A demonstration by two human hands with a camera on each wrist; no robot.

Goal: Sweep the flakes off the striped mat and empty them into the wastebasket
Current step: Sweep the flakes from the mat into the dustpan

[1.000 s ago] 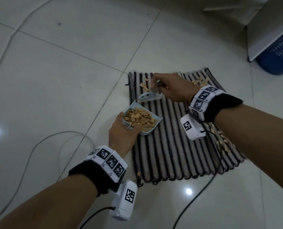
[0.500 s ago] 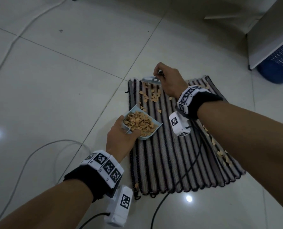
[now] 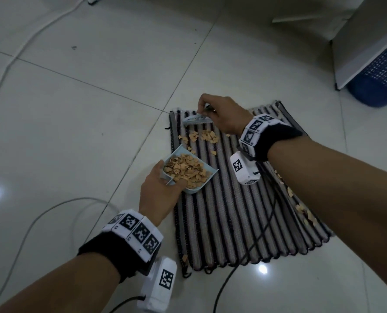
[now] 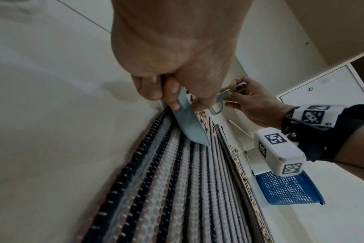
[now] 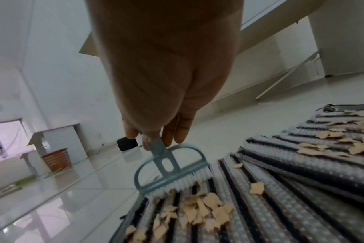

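The right hand pinches the brush handle at the mat's upper left corner, bristles behind loose flakes. At frame centre, the left hand grips a full dustpan.

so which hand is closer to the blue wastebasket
Right. The right hand holds the brush at the mat's far edge, nearer the blue wastebasket. The left hand holds the dustpan at the mat's left edge, farther away.
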